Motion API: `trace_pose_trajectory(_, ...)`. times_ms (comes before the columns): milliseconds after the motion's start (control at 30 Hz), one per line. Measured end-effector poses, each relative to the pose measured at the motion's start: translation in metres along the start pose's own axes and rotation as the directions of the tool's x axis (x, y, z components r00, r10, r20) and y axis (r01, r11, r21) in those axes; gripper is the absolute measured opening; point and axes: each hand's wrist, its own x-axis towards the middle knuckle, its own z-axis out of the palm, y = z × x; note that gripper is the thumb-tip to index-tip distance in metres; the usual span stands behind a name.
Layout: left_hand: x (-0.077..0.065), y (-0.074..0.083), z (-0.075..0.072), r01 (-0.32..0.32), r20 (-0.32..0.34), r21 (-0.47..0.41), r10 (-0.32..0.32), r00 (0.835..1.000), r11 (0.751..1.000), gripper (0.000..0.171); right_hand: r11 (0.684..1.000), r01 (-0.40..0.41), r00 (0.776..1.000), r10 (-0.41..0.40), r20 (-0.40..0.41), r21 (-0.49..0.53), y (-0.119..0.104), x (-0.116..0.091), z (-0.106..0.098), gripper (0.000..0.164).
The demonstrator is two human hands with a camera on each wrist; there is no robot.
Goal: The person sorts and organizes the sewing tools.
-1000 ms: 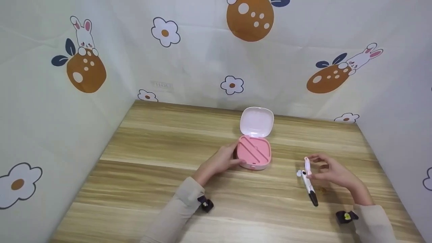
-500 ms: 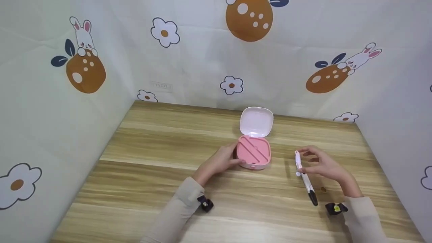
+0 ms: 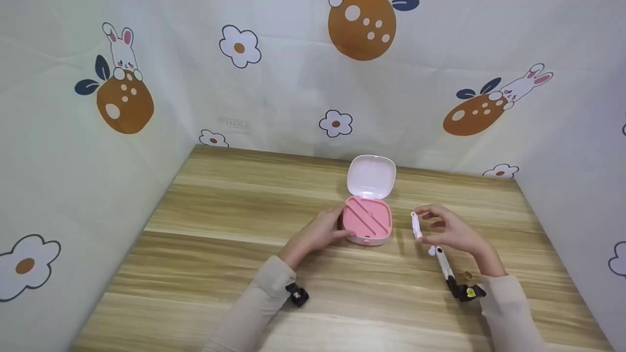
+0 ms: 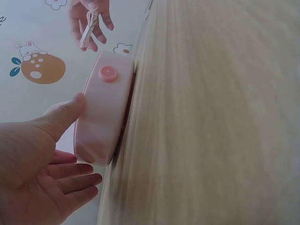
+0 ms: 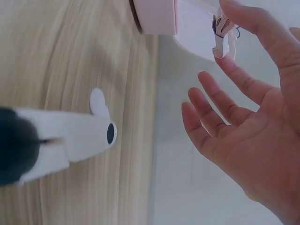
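Note:
A pink square box [image 3: 368, 220] stands on the wooden table with its pale lid [image 3: 372, 176] raised at the back. Diagonal ridges cross its pink inside. My left hand [image 3: 320, 230] holds the box at its left side, thumb on the front corner. Just right of the box, my right hand [image 3: 452, 231] pinches a small white-and-pink bundle [image 3: 416, 225] between thumb and index finger, clear of the table. In the left wrist view, the bundle [image 4: 89, 29] looks like folded cord. Its remaining fingers are spread and touch nothing.
A slim white tool [image 3: 444, 264] with a black end lies on the table below my right hand; the right wrist camera [image 3: 470, 292] overlaps that end. Printed cloth walls [image 3: 288, 83] enclose the table's back and sides.
My right hand has carried the bundle leftward and a little away from me, from over the white tool to near the box. The left hand and box have stayed in place.

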Motion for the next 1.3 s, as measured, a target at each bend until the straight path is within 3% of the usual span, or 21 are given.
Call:
trace_pose_trajectory(600, -0.001, -0.001, -0.001, -0.017, -0.004, 0.033, 0.017, 1.0, 0.999, 0.082, 0.998, 0.06, 0.993, -0.06, 0.102, 0.005, -0.013, 0.037, 0.017, 0.063)
trace_pose_trajectory(1000, -0.001, -0.002, 0.0, -0.025, -0.012, 0.034, 0.025, 1.0, 0.999, 0.082, 0.993, 0.106, 0.977, -0.114, 0.179, 0.058, -0.023, 0.061, 0.027, 0.066)
trace_pose_trajectory(1300, -0.002, 0.0, -0.001, -0.021, -0.013, 0.052, 0.022, 1.0, 0.998, 0.081, 0.989, 0.139, 0.967, -0.145, 0.207, 0.044, -0.029, 0.074, 0.037, 0.062)
